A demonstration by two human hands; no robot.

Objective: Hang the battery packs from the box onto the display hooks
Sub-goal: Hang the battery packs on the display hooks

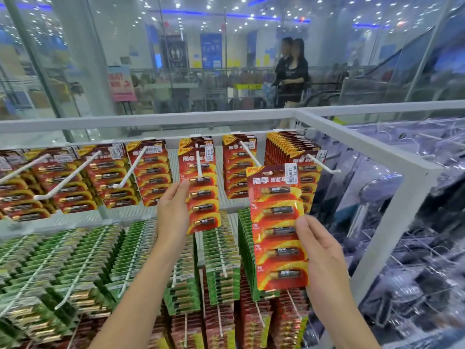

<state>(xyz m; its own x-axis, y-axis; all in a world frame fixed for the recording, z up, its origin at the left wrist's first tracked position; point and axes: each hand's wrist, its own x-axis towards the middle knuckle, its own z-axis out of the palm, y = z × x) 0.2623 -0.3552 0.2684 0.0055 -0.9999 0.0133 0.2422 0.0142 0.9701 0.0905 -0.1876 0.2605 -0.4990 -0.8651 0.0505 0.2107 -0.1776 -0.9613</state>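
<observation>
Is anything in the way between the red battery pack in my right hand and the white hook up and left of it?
Nothing visible. The white wire hook is bare along its front, its tip just beside the top of the red card battery pack your right hand pinches. Your left hand holds another pack one hook over.

Both bare forearms reach up and forward from bottom of view. Left hand [173, 210] higher and farther out, wrist straight, fingers extended upward, pinching left edge of hung battery pack [202, 197]. Right hand [324, 260] lower and nearer, thumb [303, 224] pressed on front, fingers tucked behind, gripping right edge of held battery pack [275, 230]. Hands apart, not touching.
</observation>
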